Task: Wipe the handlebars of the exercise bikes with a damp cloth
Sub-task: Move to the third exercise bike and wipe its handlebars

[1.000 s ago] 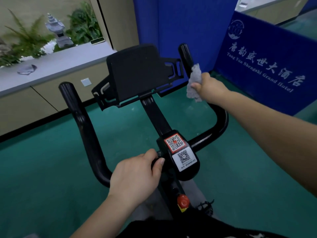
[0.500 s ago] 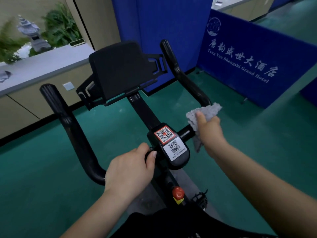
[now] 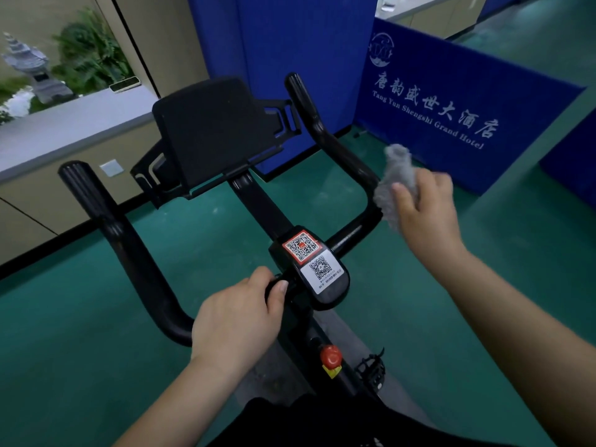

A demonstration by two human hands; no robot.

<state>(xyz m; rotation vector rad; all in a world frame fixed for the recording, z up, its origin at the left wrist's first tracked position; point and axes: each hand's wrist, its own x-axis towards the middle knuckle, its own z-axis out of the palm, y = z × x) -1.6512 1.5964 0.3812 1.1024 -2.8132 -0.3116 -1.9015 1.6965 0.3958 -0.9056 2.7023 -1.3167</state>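
Head view: a black exercise bike (image 3: 290, 317) is seen from above on a green floor (image 3: 64, 350). Its black handlebars (image 3: 129, 253) curve up on both sides of a central stem, on which a black tablet holder (image 3: 213, 130) is mounted, tilted back toward the wearer. Below the holder, a black housing (image 3: 325, 285) is fixed at the crossbar, bearing two QR-code stickers, the upper one framed in red and the lower one white. The left hand (image 3: 238, 321) is closed around the crossbar just left of that housing, with the thumb laid over the top of the bar. The right hand (image 3: 425, 211) is closed on a crumpled grey cloth (image 3: 395, 182), which is gathered between thumb and fingers and is blurred. The cloth is pressed against, or held just beside, the bend of the right handlebar (image 3: 322, 130); whether contact is made cannot be told. A red knob (image 3: 330, 356) with a yellow tag beneath it is seen lower on the frame, and a black pedal (image 3: 371, 371) lies just to its right. A blue banner (image 3: 451, 101) with white lettering, reading "Tang Yun Shengshi Grand Hotel", stands behind the bike on the right. A grey ledge (image 3: 64, 130) runs along the left, with a stone lantern (image 3: 32, 69) and green plants (image 3: 93, 53) seen beyond it.
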